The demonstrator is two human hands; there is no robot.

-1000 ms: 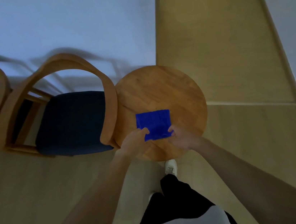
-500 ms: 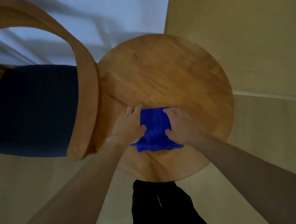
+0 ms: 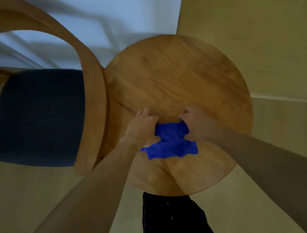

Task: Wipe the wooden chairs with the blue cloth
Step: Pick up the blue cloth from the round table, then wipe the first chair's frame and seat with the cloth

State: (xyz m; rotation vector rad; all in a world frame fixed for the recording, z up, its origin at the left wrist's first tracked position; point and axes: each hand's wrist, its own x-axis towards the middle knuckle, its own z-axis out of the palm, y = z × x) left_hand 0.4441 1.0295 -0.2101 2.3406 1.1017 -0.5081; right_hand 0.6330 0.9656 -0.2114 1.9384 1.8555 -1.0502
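gathering crumpled blue cloth [image 3: 169, 143] on round wooden bench [image 3: 178, 77]; left hand [image 3: 142, 129] and right hand [image 3: 198, 124] both pinch it; bunch firmly before reaching curved wooden chair [image 3: 88, 85]

Both arms bare, no sleeves in view up to the frame's lower corners. No watch, ring or band seen on left hand [image 3: 142, 130] or right hand [image 3: 198, 124]. Forearms long & slim, wrists narrow. Below, btwn the arms, dark trousers [image 3: 174, 223]: black fabric, loose fit, w/ a thin pale line running down the left side, like a seam or stripe, plus a couple of small pale flecks near the middle. Top and shoes not in view.
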